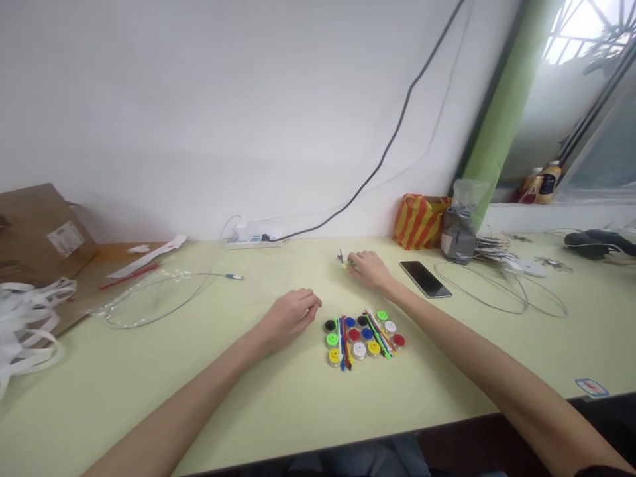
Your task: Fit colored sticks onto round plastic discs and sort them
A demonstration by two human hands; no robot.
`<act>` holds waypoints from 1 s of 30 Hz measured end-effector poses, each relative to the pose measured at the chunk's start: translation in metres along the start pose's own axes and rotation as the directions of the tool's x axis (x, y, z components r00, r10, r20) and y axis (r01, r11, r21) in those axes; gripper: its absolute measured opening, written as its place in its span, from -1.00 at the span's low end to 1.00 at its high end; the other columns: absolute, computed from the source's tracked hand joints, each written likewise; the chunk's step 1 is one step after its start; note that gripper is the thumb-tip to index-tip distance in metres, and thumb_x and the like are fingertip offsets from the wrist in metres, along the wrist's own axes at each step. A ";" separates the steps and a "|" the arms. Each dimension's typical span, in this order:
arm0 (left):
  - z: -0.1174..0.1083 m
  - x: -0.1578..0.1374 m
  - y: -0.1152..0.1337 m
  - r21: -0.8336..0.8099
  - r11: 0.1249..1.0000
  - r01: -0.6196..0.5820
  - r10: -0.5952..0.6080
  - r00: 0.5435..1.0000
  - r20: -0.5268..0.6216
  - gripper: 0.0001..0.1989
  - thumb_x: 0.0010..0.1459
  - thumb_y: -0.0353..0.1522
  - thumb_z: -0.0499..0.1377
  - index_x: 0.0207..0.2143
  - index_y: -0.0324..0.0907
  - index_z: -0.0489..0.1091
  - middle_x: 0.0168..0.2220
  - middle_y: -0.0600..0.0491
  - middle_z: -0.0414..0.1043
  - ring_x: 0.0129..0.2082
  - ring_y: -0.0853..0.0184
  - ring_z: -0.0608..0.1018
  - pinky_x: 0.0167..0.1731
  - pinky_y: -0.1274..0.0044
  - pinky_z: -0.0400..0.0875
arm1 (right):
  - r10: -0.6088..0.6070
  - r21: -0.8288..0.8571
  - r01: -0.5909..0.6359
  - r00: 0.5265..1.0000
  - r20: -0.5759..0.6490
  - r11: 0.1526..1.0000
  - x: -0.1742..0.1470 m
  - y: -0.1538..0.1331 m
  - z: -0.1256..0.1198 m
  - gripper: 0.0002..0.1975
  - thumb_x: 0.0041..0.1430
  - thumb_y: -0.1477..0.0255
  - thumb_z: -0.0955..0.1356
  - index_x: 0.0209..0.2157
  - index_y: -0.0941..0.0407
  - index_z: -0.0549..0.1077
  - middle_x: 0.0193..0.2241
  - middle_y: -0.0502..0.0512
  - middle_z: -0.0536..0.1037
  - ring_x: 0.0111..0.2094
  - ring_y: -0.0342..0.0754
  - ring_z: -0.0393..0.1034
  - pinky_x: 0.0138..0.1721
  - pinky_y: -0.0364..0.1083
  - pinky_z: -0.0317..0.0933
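Observation:
My right hand (370, 270) reaches to the far part of the table, fingers closed at a small dark-and-yellow piece (342, 257) too small to name. My left hand (292, 317) rests on the table nearer to me with curled fingers, and whatever is at its fingertips cannot be made out. Between my forearms lie small round pots with coloured caps (359, 350) in black, green, yellow, red, blue and white. Thin coloured plastic sticks with pointed ends (348, 344) lie among them, and a second bunch of sticks (378, 338) slants to the right.
A phone (426, 278) lies right of my right hand, beside a looped cable (521, 298). Against the wall stand a striped bag (419, 222), a grey pouch (458, 233) and a power strip (254, 244). At left are a cardboard box (44, 225) and white straps (32, 324).

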State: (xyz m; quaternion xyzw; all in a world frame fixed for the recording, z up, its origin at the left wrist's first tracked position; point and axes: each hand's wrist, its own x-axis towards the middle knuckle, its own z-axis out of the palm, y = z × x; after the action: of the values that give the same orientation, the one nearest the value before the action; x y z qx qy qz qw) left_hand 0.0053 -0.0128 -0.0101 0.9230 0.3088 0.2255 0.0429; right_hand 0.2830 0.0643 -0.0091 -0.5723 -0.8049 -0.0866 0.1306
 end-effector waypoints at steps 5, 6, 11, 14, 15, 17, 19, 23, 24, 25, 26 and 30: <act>0.001 0.000 -0.002 -0.012 1.000 0.026 -0.026 0.999 0.019 -0.70 0.41 -0.37 -0.09 -0.21 -0.14 0.43 -0.26 0.01 0.48 -0.27 0.28 0.51 -0.20 0.41 0.36 | 0.133 0.607 0.051 0.958 -0.254 0.793 -0.026 -0.007 -0.013 -0.71 0.42 0.20 0.18 -0.16 0.08 0.39 -0.22 0.17 0.60 -0.24 0.04 0.49 -0.15 -0.02 0.28; 0.001 0.001 -0.002 -0.013 0.999 0.034 -0.033 0.999 0.029 -0.69 0.42 -0.36 -0.10 -0.20 -0.14 0.43 -0.25 0.01 0.48 -0.26 0.28 0.51 -0.19 0.41 0.36 | 0.203 0.751 0.059 0.946 -0.253 0.658 -0.031 -0.012 -0.013 -0.68 0.40 0.14 0.18 -0.21 0.08 0.37 -0.28 0.14 0.59 -0.32 0.01 0.50 -0.23 -0.04 0.31; 0.002 0.002 -0.001 -0.017 0.998 0.067 -0.065 0.994 0.082 -0.68 0.43 -0.31 -0.12 -0.07 -0.14 0.41 -0.12 -0.05 0.47 -0.15 0.22 0.52 -0.10 0.37 0.40 | 0.383 0.998 -0.058 0.923 0.042 0.031 -0.053 -0.041 -0.002 -0.60 0.27 0.00 0.28 -0.36 0.05 0.25 -0.61 -0.07 0.39 -0.64 -0.10 0.32 -0.60 -0.12 0.21; 0.003 0.002 -0.001 -0.004 0.999 0.053 -0.052 0.991 0.126 -0.68 0.44 -0.27 -0.11 -0.01 -0.14 0.39 -0.07 -0.08 0.44 -0.08 0.19 0.52 -0.05 0.35 0.42 | 0.391 0.992 -0.121 0.911 0.130 -0.047 -0.056 -0.045 0.006 -0.64 0.24 0.04 0.32 -0.37 0.04 0.25 -0.65 -0.13 0.29 -0.71 -0.14 0.22 -0.71 -0.16 0.08; 0.004 0.002 -0.001 0.000 0.999 0.048 -0.048 0.989 0.137 -0.67 0.44 -0.26 -0.11 0.01 -0.15 0.38 -0.07 -0.09 0.43 -0.08 0.18 0.51 -0.04 0.34 0.42 | 0.385 0.991 -0.127 0.913 0.132 -0.039 -0.055 -0.044 0.006 -0.65 0.24 0.06 0.32 -0.36 0.04 0.26 -0.64 -0.12 0.30 -0.70 -0.14 0.22 -0.72 -0.17 0.07; 0.005 0.002 -0.003 0.008 0.999 0.053 -0.054 0.988 0.142 -0.67 0.44 -0.24 -0.10 0.05 -0.16 0.35 -0.04 -0.11 0.42 -0.06 0.16 0.51 -0.01 0.32 0.42 | 0.351 0.990 -0.138 0.926 0.136 -0.020 -0.054 -0.037 0.005 -0.67 0.27 0.07 0.31 -0.35 0.03 0.26 -0.63 -0.10 0.34 -0.67 -0.13 0.25 -0.71 -0.17 0.09; 0.007 0.001 -0.005 0.013 0.997 0.071 -0.072 0.989 0.132 -0.63 0.43 -0.22 -0.08 0.13 -0.17 0.29 0.04 -0.15 0.39 0.02 0.13 0.49 0.05 0.28 0.40 | 0.318 0.987 -0.159 0.935 0.156 -0.019 -0.052 -0.030 0.001 -0.68 0.29 0.07 0.30 -0.32 0.03 0.27 -0.62 -0.07 0.39 -0.64 -0.12 0.29 -0.68 -0.18 0.10; 0.009 -0.001 -0.008 -0.006 0.995 0.103 -0.101 0.985 0.137 -0.54 0.43 -0.20 -0.07 0.30 -0.11 0.14 0.19 -0.14 0.33 0.16 0.10 0.43 0.14 0.25 0.35 | 0.294 0.980 -0.197 0.935 0.198 -0.033 -0.052 -0.021 -0.006 -0.68 0.31 0.07 0.29 -0.29 0.04 0.27 -0.56 -0.04 0.44 -0.59 -0.12 0.35 -0.64 -0.19 0.15; 0.009 -0.001 -0.009 -0.012 0.994 0.112 -0.110 0.984 0.140 -0.54 0.42 -0.20 -0.07 0.31 -0.10 0.13 0.20 -0.13 0.33 0.16 0.09 0.43 0.15 0.25 0.34 | 0.290 0.978 -0.208 0.935 0.206 -0.022 -0.053 -0.020 -0.007 -0.68 0.31 0.08 0.29 -0.28 0.05 0.27 -0.54 -0.03 0.45 -0.57 -0.12 0.36 -0.63 -0.19 0.17; 0.010 -0.001 -0.009 -0.017 0.992 0.128 -0.125 0.982 0.143 -0.54 0.42 -0.19 -0.06 0.30 -0.10 0.13 0.20 -0.14 0.33 0.17 0.09 0.43 0.16 0.24 0.33 | 0.285 0.976 -0.218 0.935 0.211 -0.004 -0.053 -0.020 -0.008 -0.69 0.31 0.09 0.29 -0.28 0.05 0.27 -0.52 -0.02 0.46 -0.55 -0.12 0.38 -0.62 -0.19 0.19; 0.010 -0.001 -0.009 -0.024 0.988 0.150 -0.145 0.979 0.146 -0.54 0.41 -0.18 -0.05 0.29 -0.11 0.12 0.19 -0.14 0.33 0.17 0.08 0.43 0.16 0.23 0.32 | 0.284 0.975 -0.223 0.936 0.208 0.019 -0.053 -0.021 -0.009 -0.70 0.31 0.10 0.29 -0.27 0.05 0.28 -0.51 -0.01 0.47 -0.54 -0.11 0.39 -0.62 -0.19 0.20; 0.006 -0.001 -0.004 -0.054 0.966 0.253 -0.246 0.963 0.115 -0.58 0.40 -0.17 -0.04 0.21 -0.14 0.10 0.14 -0.17 0.37 0.09 0.06 0.49 0.09 0.20 0.36 | 0.318 0.978 -0.164 0.941 0.116 0.126 -0.054 -0.023 -0.013 -0.80 0.31 0.22 0.27 -0.19 0.07 0.31 -0.51 -0.02 0.46 -0.51 -0.11 0.41 -0.61 -0.20 0.24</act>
State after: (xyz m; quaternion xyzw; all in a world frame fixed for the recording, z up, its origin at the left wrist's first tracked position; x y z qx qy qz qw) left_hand 0.0050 -0.0093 -0.0172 0.8856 0.4119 0.1786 0.1189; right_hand 0.2798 0.0048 -0.0136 -0.4687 -0.5575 0.4379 0.5270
